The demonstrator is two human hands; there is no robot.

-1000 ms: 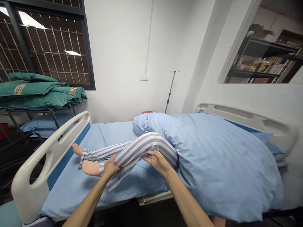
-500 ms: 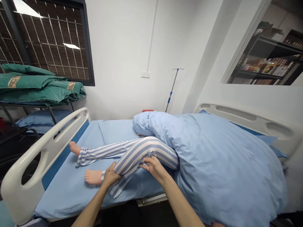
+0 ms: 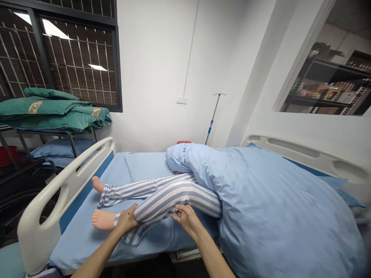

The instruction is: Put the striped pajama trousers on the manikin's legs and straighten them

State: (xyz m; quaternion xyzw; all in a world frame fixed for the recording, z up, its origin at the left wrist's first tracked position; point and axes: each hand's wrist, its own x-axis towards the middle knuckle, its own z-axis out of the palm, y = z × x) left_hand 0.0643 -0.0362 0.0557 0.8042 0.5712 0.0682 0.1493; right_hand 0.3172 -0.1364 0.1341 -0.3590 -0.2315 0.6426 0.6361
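A figure with smooth, manikin-like feet lies on the bed in blue-and-white striped trousers. My left hand (image 3: pixel 126 221) is wrapped round the near lower leg, just above the bare near foot (image 3: pixel 103 219). Behind the slightly bent knee, my right hand (image 3: pixel 187 219) has its curled fingers on the striped trouser leg (image 3: pixel 174 196); its fingertips are partly hidden by the cloth. The far leg (image 3: pixel 136 191) rests on the blue sheet (image 3: pixel 145 161), its foot (image 3: pixel 97 184) bare. A bunched blue quilt (image 3: pixel 261 197) covers the figure from the thighs up.
A pale footboard (image 3: pixel 37 212) closes the bed's left end and a headboard (image 3: pixel 290 148) its right. Behind stands an IV pole (image 3: pixel 213 116). Folded green quilts (image 3: pixel 58 112) lie on a rack at left, near a red bucket (image 3: pixel 8 155).
The near leg has straightened: its knee is lower and its foot has slid toward the footboard. My left hand has moved left with it, while my right hand stays behind the knee.
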